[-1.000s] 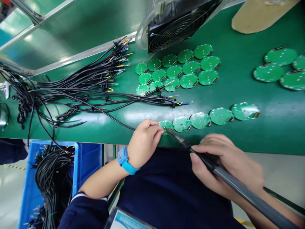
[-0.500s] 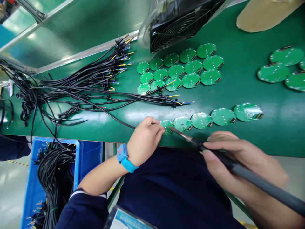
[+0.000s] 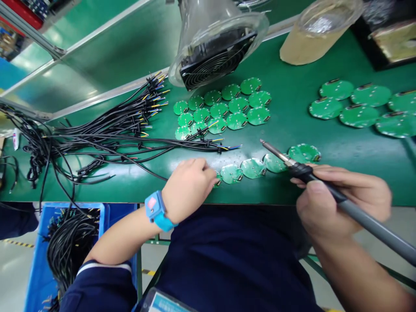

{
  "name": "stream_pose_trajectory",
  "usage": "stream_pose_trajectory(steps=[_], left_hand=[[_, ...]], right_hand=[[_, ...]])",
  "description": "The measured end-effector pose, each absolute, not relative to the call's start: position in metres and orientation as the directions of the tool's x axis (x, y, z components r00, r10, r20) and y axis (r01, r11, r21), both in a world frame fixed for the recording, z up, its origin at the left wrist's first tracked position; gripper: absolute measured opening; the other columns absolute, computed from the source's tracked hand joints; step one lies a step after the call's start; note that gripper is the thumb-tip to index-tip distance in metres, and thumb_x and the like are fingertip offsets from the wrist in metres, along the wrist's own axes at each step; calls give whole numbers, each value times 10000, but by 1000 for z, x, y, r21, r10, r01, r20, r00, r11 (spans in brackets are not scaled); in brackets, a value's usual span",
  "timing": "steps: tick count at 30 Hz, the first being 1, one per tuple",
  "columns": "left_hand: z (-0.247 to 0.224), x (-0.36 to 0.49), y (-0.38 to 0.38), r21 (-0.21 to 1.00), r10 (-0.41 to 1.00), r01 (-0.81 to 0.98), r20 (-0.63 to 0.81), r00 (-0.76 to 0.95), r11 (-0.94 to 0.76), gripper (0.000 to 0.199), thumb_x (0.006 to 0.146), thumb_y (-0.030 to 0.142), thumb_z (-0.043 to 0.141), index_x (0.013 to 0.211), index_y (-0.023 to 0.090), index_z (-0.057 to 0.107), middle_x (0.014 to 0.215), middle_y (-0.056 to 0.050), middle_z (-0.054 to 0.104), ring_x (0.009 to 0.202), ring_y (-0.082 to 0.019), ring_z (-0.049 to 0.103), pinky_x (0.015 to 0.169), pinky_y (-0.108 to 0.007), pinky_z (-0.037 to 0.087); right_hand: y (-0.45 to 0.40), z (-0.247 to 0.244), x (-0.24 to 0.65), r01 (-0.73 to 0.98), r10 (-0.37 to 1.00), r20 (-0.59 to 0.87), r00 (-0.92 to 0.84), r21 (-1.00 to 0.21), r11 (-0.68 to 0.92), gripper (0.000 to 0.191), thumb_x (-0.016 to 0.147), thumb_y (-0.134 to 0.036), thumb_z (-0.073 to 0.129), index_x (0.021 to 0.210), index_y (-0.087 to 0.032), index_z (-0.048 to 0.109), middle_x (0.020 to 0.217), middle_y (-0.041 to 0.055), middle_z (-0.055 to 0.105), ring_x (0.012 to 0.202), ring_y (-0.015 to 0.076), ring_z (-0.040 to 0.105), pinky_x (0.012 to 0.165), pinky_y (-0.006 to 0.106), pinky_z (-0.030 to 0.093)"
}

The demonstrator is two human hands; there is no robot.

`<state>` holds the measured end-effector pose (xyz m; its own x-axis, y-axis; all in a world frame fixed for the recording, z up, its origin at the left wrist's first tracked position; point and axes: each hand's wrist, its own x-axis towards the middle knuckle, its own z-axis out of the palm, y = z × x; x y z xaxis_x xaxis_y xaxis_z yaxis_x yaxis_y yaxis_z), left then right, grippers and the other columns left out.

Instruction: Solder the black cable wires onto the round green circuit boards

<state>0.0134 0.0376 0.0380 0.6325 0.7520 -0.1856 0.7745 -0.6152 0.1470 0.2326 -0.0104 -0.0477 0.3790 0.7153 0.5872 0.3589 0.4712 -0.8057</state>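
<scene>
My left hand (image 3: 190, 188) is closed over the leftmost round green circuit board (image 3: 217, 180) of the front row, most of which it covers. A black cable (image 3: 152, 173) runs in under this hand, and its end is hidden by the pinched fingers. My right hand (image 3: 338, 199) grips a soldering iron (image 3: 299, 169) like a pen. The iron's tip points up and left, above the table and apart from the boards. Beneath its shaft lies another green board (image 3: 274, 163), partly covered.
Several boards in rows (image 3: 238, 104) lie behind, with more boards (image 3: 359, 115) at right. A bundle of black cables (image 3: 113, 108) spreads at left. A fan in a clear hood (image 3: 217, 65) and a tan container (image 3: 302, 45) stand at the back. A blue bin (image 3: 105, 216) holds cables below.
The soldering iron's tip has lifted off the leftmost board and moved right and away from me. My left hand stays by that board. The head view has shifted.
</scene>
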Motion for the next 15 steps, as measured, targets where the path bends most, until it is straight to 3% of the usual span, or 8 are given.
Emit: stream_pose_trajectory(steps=[4, 10, 12, 15], left_hand=[[30, 27, 78, 71, 758, 755, 37, 651, -652, 188, 889, 222, 493, 912, 166, 671, 965, -96, 581, 898, -228, 499, 771, -367, 431], [23, 28, 113, 13, 594, 594, 24, 804, -804, 206, 879, 203, 493, 765, 145, 655, 877, -90, 580, 844, -220, 510, 724, -357, 424], [31, 23, 109, 64, 576, 572, 76, 814, -818, 214, 900, 190, 451, 811, 128, 635, 890, -91, 586, 829, -198, 533, 733, -346, 444], [40, 17, 86, 247, 625, 575, 253, 739, -780, 175, 914, 191, 444, 912, 119, 603, 932, -91, 594, 869, -164, 561, 772, -309, 476]], right_hand=[[-14, -48, 232, 332, 727, 558, 399, -828, 452, 135, 722, -145, 624, 855, -156, 604, 749, 56, 606, 649, 165, 612, 573, 314, 515], [-17, -50, 236, 354, 770, 527, 360, -840, 410, 225, 711, -66, 628, 895, -193, 598, 749, 66, 602, 753, 215, 629, 668, 372, 542], [-17, -51, 237, 356, 758, 538, 370, -835, 419, 219, 708, -69, 631, 886, -192, 592, 732, 59, 596, 753, 221, 629, 674, 387, 545], [-19, -47, 239, 314, 771, 546, 329, -833, 456, 213, 710, -64, 614, 871, -199, 575, 724, 46, 589, 726, 215, 626, 719, 434, 536]])
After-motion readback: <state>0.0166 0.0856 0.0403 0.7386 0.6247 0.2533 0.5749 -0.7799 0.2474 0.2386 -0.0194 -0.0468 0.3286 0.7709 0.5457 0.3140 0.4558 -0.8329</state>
